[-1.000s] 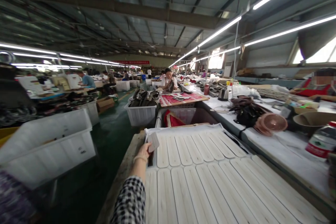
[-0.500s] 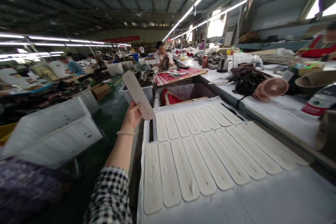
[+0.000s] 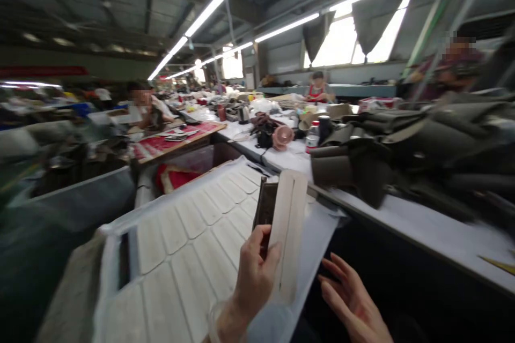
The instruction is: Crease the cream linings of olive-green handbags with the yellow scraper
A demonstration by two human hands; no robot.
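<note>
Pale strip, seemingly light and fairly stiff, is standing near-upright beside the laid-out strips; the left hand is gripping it with a dark piece; the right hand is hanging empty, fingers parted; long edges are probably offering the best hold.

Held strip cream, dark centre line; fan pink; fabric pile grey-brown
</note>
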